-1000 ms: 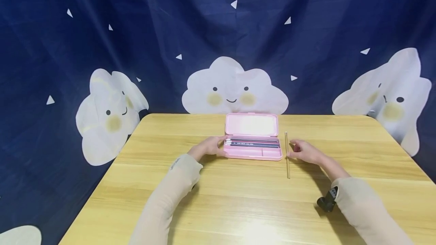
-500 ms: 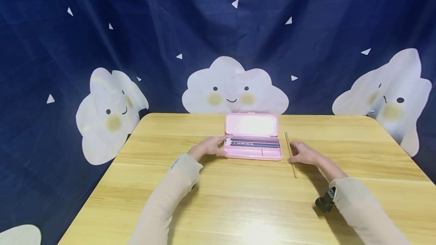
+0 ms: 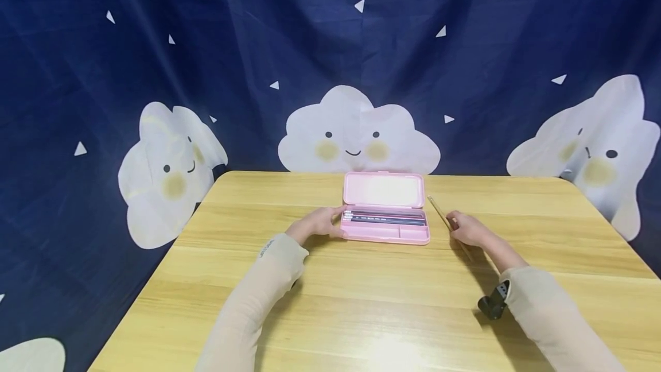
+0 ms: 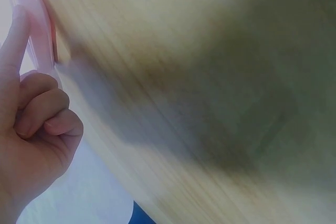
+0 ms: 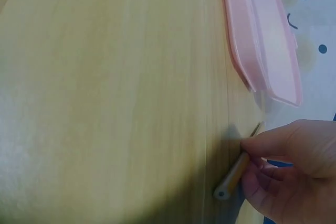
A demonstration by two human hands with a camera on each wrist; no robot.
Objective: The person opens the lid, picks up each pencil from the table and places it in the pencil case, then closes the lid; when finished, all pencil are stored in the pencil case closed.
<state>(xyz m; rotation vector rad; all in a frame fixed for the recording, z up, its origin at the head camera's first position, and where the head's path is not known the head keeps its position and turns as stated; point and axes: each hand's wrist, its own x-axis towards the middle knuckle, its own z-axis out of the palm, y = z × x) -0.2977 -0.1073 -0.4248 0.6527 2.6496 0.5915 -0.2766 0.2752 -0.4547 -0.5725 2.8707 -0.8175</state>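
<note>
A pink pencil case (image 3: 382, 240) lies with its lid (image 3: 383, 189) raised near the table's back edge. Several dark pencils (image 3: 384, 217) lie side by side in its long rear compartment. My left hand (image 3: 316, 223) holds the case's left end, thumb and a finger at its corners; in the left wrist view the other fingers are curled. To the right of the case, my right hand (image 3: 467, 230) pinches a wood-coloured pencil (image 3: 438, 209) between thumb and fingers. The pencil slants, far end towards the case; its pale near end with a dark dot shows in the right wrist view.
The wooden table (image 3: 361, 297) has rounded back corners. Behind it hangs a dark blue curtain (image 3: 320, 33) with smiling white clouds. A small black device (image 3: 493, 302) sits at my right cuff.
The pencil has turned from nearly straight to slanted, its near end swinging right, as my right hand took hold of it and moved slightly right. The left hand and case stay put.
</note>
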